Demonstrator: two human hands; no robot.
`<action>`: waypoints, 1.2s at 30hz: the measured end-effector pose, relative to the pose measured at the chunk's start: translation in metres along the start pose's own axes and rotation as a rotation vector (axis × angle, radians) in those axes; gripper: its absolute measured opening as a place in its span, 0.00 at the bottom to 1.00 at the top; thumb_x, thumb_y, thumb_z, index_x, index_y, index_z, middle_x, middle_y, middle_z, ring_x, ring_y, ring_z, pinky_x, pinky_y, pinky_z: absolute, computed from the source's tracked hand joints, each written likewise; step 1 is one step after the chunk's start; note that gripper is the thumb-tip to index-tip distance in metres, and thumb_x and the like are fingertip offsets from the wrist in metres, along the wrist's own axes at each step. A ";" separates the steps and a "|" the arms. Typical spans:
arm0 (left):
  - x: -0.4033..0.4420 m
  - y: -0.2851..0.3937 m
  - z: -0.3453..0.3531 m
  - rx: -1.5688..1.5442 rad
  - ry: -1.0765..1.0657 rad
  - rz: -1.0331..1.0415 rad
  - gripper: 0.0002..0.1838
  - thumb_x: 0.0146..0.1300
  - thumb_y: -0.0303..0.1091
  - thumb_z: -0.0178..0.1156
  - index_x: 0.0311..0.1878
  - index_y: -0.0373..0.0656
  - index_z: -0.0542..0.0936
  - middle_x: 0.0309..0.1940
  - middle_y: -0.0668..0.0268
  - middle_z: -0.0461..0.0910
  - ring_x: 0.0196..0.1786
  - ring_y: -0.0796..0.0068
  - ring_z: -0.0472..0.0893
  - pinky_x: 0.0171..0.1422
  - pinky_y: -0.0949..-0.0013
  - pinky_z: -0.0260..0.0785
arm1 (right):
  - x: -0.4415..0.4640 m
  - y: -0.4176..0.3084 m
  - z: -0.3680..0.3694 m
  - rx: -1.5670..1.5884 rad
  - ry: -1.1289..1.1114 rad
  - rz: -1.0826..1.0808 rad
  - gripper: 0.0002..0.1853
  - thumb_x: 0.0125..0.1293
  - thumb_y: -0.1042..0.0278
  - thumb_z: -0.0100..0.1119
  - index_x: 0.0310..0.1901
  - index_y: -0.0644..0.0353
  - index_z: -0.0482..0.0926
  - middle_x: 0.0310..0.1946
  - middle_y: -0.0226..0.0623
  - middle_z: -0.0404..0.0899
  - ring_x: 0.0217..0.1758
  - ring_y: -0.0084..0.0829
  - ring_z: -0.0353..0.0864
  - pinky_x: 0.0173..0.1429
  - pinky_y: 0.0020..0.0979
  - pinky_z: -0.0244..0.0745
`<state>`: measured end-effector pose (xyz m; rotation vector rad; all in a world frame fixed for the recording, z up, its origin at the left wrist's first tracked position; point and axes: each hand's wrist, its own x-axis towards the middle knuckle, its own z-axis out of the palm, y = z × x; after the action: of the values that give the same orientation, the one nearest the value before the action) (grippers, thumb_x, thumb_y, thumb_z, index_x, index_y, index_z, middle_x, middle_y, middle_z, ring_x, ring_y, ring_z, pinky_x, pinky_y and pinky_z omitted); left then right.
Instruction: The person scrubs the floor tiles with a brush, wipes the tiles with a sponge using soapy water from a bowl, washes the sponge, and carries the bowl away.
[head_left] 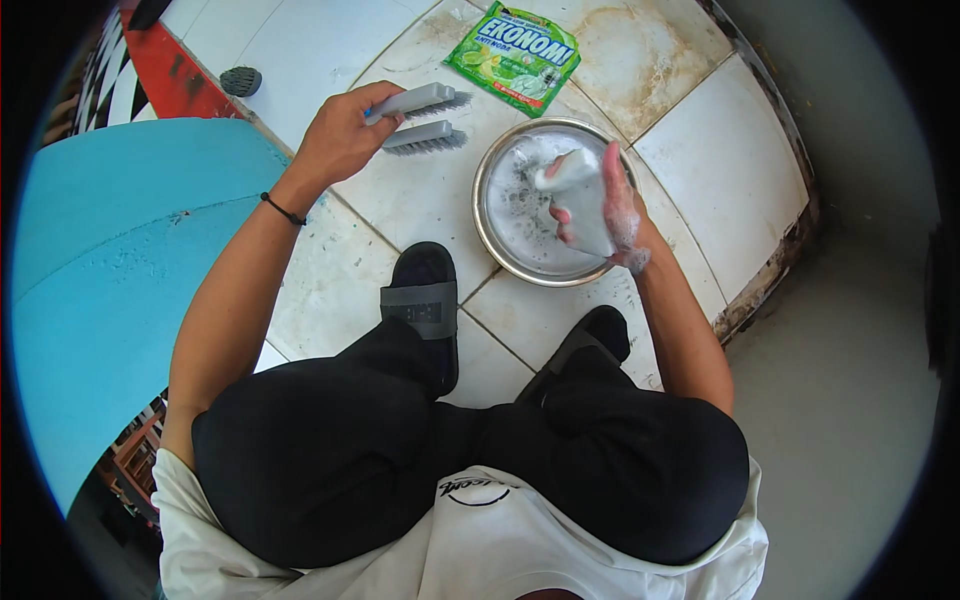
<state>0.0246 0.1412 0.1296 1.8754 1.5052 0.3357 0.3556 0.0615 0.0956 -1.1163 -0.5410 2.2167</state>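
Bright, soft light fell on the tiles [415, 205] around the left hand [340, 138], while the wall [865, 180] right of the right hand [622, 210] was dimmer. The lens bowed straight edges, and black filled the corners.

floor [720, 165]: white tile, pretty grimy tbh | sudsy metal bowl [482, 205] | green EKONOMI packet [514, 60] just beside it | black sandals [424, 268]

The brush [410, 99] in my left hand [340, 138] and the second brush [425, 131] look plastic, smooth-backed, rough-bristled. My right hand [622, 212] grips a smooth, foamy white piece [592, 222]. The basin [481, 205] is shiny metal; the packet [515, 60], glossy film. Smooth floor tiles [720, 160] end in a rough, crumbly right edge.
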 end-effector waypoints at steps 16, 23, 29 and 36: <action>0.002 0.003 0.002 -0.008 -0.023 -0.033 0.12 0.66 0.30 0.62 0.52 0.42 0.82 0.33 0.67 0.82 0.32 0.80 0.75 0.39 0.72 0.69 | 0.014 0.014 0.011 -0.358 0.233 -0.054 0.20 0.72 0.52 0.58 0.26 0.58 0.77 0.21 0.30 0.75 0.22 0.21 0.70 0.28 0.29 0.65; 0.004 0.000 0.003 -0.017 -0.039 -0.031 0.12 0.66 0.31 0.62 0.52 0.41 0.81 0.34 0.67 0.82 0.34 0.80 0.75 0.41 0.72 0.69 | 0.025 0.029 0.012 -0.390 0.355 -0.028 0.20 0.73 0.52 0.57 0.27 0.57 0.76 0.19 0.28 0.72 0.21 0.22 0.69 0.26 0.28 0.64; 0.008 -0.004 0.008 0.010 -0.027 0.001 0.13 0.66 0.32 0.63 0.53 0.42 0.82 0.35 0.66 0.83 0.37 0.78 0.76 0.45 0.71 0.69 | 0.006 0.019 0.025 -0.886 0.234 -0.230 0.19 0.72 0.50 0.61 0.40 0.61 0.76 0.31 0.38 0.78 0.37 0.31 0.80 0.46 0.33 0.73; 0.016 0.009 0.009 0.016 -0.020 0.010 0.14 0.65 0.32 0.63 0.52 0.42 0.82 0.37 0.59 0.85 0.37 0.70 0.81 0.47 0.68 0.72 | -0.001 0.042 0.017 -1.085 0.163 -0.174 0.28 0.70 0.49 0.62 0.60 0.59 0.66 0.47 0.58 0.79 0.55 0.53 0.80 0.59 0.45 0.72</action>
<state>0.0413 0.1519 0.1251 1.8937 1.4902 0.3093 0.3285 0.0280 0.0808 -1.6278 -1.7934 1.5968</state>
